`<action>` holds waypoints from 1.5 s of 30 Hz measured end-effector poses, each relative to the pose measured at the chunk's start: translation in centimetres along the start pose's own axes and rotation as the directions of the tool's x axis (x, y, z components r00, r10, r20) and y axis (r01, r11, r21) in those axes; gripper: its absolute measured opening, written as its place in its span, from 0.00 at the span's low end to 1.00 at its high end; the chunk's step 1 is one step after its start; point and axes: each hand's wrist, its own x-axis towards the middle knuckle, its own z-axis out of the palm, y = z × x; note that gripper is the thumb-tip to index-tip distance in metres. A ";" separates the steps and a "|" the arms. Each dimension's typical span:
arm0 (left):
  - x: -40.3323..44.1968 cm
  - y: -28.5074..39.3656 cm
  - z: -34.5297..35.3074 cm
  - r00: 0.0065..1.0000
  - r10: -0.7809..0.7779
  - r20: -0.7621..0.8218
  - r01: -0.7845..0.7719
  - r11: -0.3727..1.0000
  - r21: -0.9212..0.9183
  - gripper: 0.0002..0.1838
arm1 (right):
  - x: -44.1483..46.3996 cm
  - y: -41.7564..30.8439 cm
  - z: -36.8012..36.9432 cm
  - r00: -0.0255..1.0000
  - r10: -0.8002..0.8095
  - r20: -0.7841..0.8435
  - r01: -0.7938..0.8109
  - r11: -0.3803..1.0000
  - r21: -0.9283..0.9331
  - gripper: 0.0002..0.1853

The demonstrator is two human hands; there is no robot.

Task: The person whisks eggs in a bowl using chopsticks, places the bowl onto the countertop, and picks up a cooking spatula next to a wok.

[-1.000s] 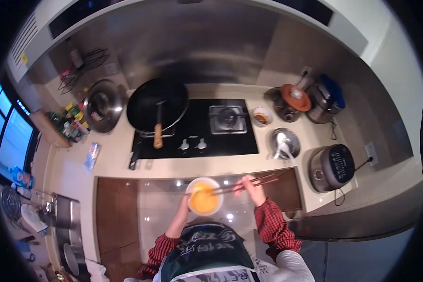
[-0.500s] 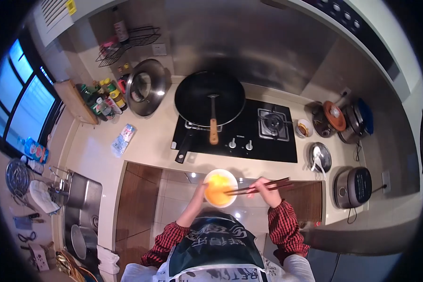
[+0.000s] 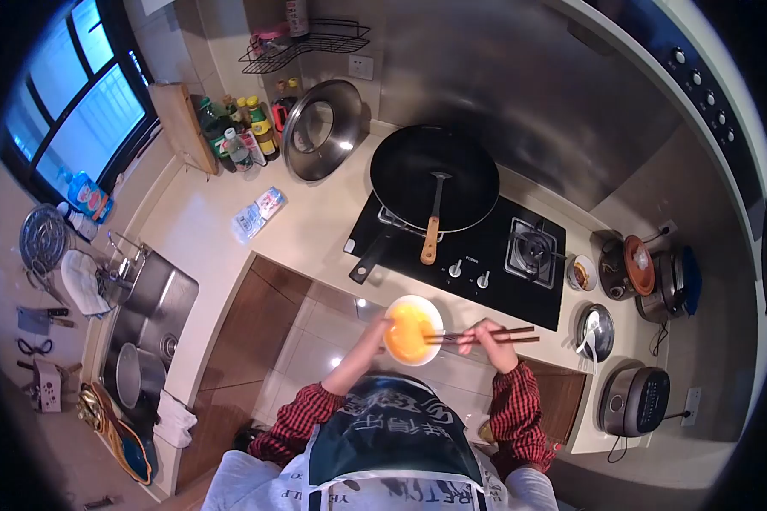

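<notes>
While my left hand [image 3: 373, 335] grips the white bowl [image 3: 435, 316] at its nine o'clock side, my right hand [image 3: 488, 336], closed around a pair of chopsticks [image 3: 520, 340], points them in from three o'clock; blur hides how deep their tips sit in the yellow liquid [image 3: 407, 333]. Location: the bowl is held before my apron [image 3: 392, 423], with the pan [image 3: 405, 170] beyond at twelve o'clock. Assessment: the bowl appears light and rigid, probably brittle, slick where wet; its runny contents would likely slop if tilted. Recommended hold: thumb at the rim, fingers spread beneath.
</notes>
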 end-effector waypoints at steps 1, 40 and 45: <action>0.1 0.1 0.2 1.000 0.014 -0.014 -0.014 1.000 0.016 0.30 | -0.3 -0.8 0.3 1.000 -0.007 0.025 0.007 1.000 -0.011 0.13; -3.2 0.1 0.9 0.996 0.030 -0.080 -0.039 0.992 -0.119 0.32 | 0.6 -0.4 0.1 0.998 0.035 0.055 -0.039 0.995 0.087 0.13; -3.0 0.1 0.8 0.994 0.040 -0.101 -0.052 0.992 -0.115 0.32 | 0.9 -0.2 0.3 0.997 0.021 0.075 -0.020 1.000 -0.018 0.15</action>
